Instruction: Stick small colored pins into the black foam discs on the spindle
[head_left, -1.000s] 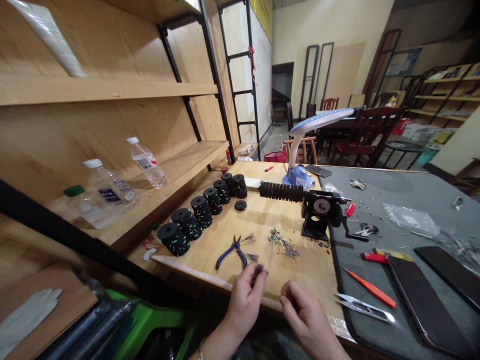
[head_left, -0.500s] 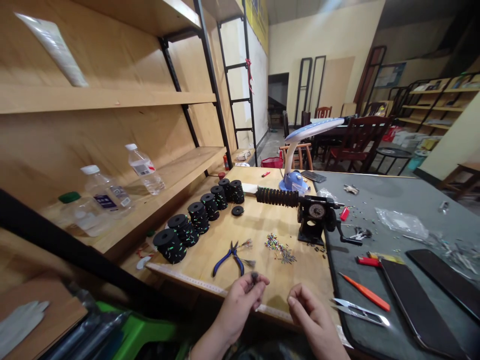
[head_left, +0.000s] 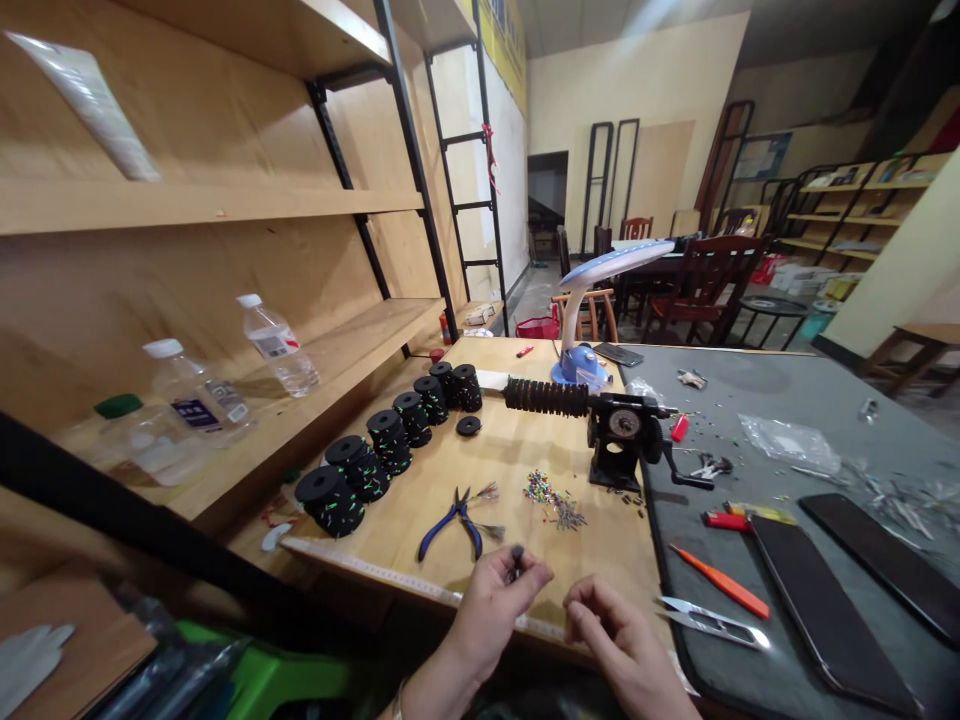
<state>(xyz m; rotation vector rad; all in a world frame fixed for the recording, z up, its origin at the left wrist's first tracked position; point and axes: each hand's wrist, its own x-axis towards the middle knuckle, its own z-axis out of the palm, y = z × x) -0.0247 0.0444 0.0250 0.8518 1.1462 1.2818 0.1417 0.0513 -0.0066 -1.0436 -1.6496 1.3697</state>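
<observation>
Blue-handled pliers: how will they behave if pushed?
The pliers should slide rather than roll: they lie flat, handles splayed. Being open at the pivot, they may swing. The metallic-looking head suggests stiffness.

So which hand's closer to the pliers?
Left. The left hand is just right of the blue-handled pliers and lower in view; the right hand is farther right.

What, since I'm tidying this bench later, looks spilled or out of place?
The small colored pieces lie loose on the wooden tabletop with no container around them, so they look spilled, though possibly laid out deliberately.
</observation>
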